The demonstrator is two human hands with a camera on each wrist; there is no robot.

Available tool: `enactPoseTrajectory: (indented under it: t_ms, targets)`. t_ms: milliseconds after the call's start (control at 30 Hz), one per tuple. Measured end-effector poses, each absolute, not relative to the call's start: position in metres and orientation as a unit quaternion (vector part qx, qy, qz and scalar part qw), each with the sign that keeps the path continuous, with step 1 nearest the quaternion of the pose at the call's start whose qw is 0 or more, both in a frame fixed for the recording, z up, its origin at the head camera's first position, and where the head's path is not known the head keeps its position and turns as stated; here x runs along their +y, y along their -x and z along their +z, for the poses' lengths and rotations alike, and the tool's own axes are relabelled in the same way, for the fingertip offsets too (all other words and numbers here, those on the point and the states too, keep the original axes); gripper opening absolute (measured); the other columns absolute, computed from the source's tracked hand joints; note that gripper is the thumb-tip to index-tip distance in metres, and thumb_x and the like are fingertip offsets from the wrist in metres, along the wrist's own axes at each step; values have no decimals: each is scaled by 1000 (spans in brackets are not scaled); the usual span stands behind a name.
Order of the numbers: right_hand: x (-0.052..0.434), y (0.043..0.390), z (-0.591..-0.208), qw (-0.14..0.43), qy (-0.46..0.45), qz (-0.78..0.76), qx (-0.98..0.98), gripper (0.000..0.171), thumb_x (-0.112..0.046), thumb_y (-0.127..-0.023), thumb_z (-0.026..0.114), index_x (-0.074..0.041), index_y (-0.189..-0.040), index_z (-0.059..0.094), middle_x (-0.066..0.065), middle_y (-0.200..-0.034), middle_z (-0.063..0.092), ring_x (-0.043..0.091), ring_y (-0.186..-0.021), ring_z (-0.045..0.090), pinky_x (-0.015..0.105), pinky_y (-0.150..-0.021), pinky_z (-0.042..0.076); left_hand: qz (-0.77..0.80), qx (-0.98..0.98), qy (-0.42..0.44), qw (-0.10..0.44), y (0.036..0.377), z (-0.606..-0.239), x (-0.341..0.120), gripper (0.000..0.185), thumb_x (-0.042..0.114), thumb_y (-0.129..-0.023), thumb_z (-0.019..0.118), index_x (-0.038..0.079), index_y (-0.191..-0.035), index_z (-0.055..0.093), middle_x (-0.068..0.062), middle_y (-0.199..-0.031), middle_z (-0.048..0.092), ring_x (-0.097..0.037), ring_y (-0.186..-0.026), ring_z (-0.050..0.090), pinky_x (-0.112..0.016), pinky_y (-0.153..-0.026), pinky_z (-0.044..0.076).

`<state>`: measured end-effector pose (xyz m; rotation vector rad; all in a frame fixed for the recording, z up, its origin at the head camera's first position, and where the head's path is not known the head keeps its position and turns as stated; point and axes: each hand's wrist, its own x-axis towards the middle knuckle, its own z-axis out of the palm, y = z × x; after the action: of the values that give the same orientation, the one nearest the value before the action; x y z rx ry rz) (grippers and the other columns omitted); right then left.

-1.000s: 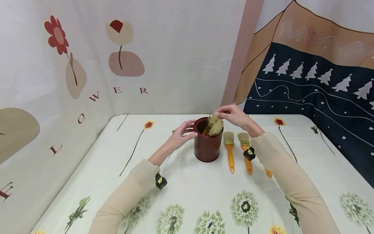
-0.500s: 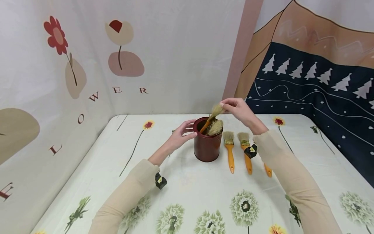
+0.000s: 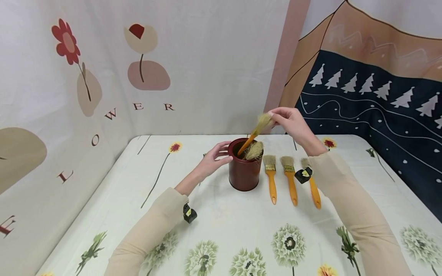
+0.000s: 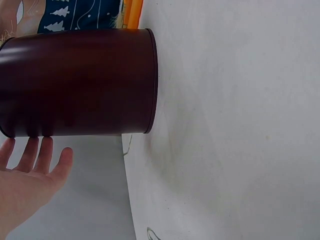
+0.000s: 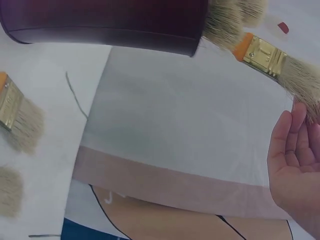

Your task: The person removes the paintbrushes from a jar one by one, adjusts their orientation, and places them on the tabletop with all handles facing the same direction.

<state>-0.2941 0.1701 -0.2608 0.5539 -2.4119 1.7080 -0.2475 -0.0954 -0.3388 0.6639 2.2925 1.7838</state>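
A: Nearest the person, what lies beside the arms?

B: Just under the right forearm, three flat orange-handled paintbrushes with pale bristles and brass ferrules lie side by side on the white flower-printed tablecloth, bristles pointing away. They sit just to the right of the dark red cylindrical metal can.

A: And the left hand?

B: The left hand rests against the can's left wall near the rim, fingers relaxed and spread, not wrapped round it. In the left wrist view the fingertips lie by the can's edge, steadying rather than clutching.

A: What is the right hand doing?

B: Farther back and higher, the right hand pinches the bristle end of one more orange-handled paintbrush. That brush hangs tilted below and to the left of the fingers, its handle tip dipping just inside the can's mouth. The right wrist view shows its brass ferrule clear of the rim.

A: So how far along does it look?

B: I judge it well on: three brushes lie in a row on the cloth, one is in the fingers above the can's opening, and at least one tuft of pale bristles shows in the can. Whether more handles hide inside, I cannot tell.

A: Beyond all that?

B: Behind the hands, the printed flower backdrop and a dark panel with white trees.
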Motion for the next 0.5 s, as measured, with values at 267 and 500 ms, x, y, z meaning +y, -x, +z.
enactPoseTrajectory:
  t_ms: [267,500]
  targets:
    - [183,288,-250,107,-156,614,-766,25,-19,-90,52,1,-102,59,5,-91,57,19,-82,52,18,-75,45,596,767,-224,79,247,-339,-96,54,14,-87,57,7,-135,32,-15,-129,39,-28,-116,39,-34,-90,39]
    - [194,285,-241,124,-130,694,-697,16,-16,-87,56,-3,-96,62,8,-96,54,15,-84,54,17,-76,45,595,768,-222,80,247,-340,-95,54,15,-87,57,7,-135,32,-15,-129,39,-27,-116,39,-34,-89,40]
